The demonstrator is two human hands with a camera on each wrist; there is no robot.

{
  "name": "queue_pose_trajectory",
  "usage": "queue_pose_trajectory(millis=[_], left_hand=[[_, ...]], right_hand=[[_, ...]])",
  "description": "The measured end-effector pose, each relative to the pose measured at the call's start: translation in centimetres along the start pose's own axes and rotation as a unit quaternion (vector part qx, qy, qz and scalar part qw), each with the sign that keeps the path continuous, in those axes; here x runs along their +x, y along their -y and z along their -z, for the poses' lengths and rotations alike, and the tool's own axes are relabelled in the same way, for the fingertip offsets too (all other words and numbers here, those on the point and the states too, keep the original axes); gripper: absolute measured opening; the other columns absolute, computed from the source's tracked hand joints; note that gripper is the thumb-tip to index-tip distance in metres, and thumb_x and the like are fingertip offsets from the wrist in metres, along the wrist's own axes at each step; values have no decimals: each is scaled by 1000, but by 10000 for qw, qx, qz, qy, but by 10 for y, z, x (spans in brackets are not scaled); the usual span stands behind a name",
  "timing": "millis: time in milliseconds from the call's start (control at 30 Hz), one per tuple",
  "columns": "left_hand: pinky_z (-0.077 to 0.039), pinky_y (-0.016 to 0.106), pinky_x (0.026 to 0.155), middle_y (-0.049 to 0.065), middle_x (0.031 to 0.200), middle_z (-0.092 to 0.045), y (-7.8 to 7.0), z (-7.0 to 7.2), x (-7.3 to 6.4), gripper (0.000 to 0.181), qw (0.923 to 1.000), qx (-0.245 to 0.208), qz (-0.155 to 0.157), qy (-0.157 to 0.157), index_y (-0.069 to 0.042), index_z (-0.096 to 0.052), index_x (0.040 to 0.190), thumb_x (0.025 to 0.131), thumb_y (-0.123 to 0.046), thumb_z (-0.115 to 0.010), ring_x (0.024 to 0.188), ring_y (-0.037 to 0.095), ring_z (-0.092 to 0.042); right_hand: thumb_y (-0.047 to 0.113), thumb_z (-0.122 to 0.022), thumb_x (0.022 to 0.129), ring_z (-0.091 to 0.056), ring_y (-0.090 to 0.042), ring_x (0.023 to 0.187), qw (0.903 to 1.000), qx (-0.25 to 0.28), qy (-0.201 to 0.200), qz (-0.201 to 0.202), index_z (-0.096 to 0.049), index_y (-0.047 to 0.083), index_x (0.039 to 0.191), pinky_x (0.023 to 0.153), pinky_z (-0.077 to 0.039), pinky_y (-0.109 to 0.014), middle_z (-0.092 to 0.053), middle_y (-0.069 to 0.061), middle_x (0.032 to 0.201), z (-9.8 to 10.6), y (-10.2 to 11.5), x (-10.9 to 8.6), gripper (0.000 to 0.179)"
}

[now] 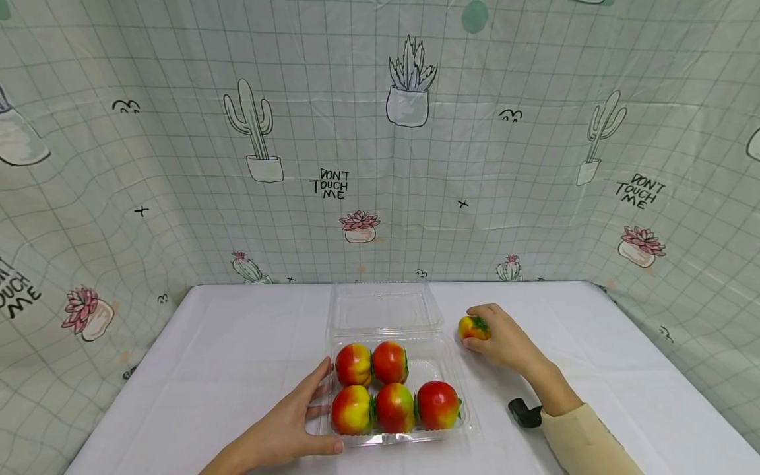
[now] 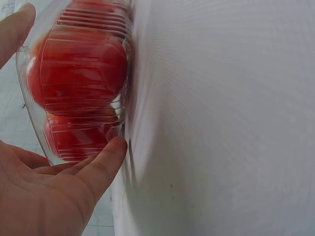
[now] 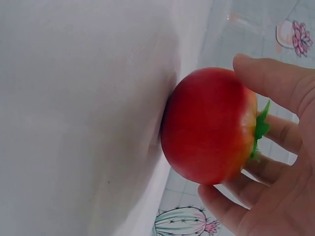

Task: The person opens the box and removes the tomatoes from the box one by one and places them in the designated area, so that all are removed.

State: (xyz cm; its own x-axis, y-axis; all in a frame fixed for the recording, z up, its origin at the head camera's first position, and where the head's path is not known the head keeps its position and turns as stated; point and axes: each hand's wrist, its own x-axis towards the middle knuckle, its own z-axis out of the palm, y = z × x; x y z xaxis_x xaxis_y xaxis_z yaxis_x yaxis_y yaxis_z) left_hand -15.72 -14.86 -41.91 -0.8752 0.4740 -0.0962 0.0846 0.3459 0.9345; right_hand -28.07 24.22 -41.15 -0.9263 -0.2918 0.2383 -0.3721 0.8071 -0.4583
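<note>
In the head view, a clear plastic clamshell box [image 1: 430, 366] stands with its lid [image 1: 382, 310] folded back. Several red-and-yellow tomatoes sit inside, one at the front right [image 1: 438, 404]. My left hand [image 1: 285, 422] is at the box's left side, fingers spread fairly straight along the wall and thumb by the front corner. To the right of the box, my right hand [image 1: 505, 336] grips another tomato [image 3: 209, 125] between thumb and fingers, its green leaves facing the palm. That tomato is close against the white tabletop in the right wrist view.
A white cloth covers the table [image 1: 237, 343]. Behind and at both sides hangs a checked curtain [image 1: 487, 158] with cactus drawings. A small black device [image 1: 525, 413] shows beside my right wrist. The back right compartment [image 1: 424, 366] of the box shows bare plastic.
</note>
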Motion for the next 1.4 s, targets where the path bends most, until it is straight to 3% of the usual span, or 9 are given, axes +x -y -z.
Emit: queue_pose_trajectory(millis=[500, 1000, 1400], left_hand=[[-45, 31, 99, 19, 158, -10, 0, 0, 0, 112, 10000, -40, -37, 27, -13, -4, 155, 76, -29, -82, 138, 40, -28], [-45, 30, 99, 19, 158, -10, 2, 0, -1, 112, 9999, -81, -87, 39, -14, -4, 155, 76, -28, -82, 139, 40, -27], [-45, 31, 99, 19, 158, -10, 2, 2, -1, 113, 9999, -57, -86, 55, -13, -3, 155, 75, -29, -82, 138, 41, -28]], right_hand=[[27, -75, 84, -52, -33, 109, 10000, 31, -24, 74, -55, 2, 127, 96, -45, -54, -51, -18, 129, 8, 9, -2, 54], [30, -71, 86, -51, -28, 111, 9991, -2, -83, 412, -57, 8, 126, 96, -47, -51, -53, -11, 128, 12, 34, -8, 48], [39, -70, 86, -55, -26, 105, 9962, -112, 265, 820, -59, 12, 124, 95, -48, -47, -60, -5, 121, 15, 57, -16, 47]])
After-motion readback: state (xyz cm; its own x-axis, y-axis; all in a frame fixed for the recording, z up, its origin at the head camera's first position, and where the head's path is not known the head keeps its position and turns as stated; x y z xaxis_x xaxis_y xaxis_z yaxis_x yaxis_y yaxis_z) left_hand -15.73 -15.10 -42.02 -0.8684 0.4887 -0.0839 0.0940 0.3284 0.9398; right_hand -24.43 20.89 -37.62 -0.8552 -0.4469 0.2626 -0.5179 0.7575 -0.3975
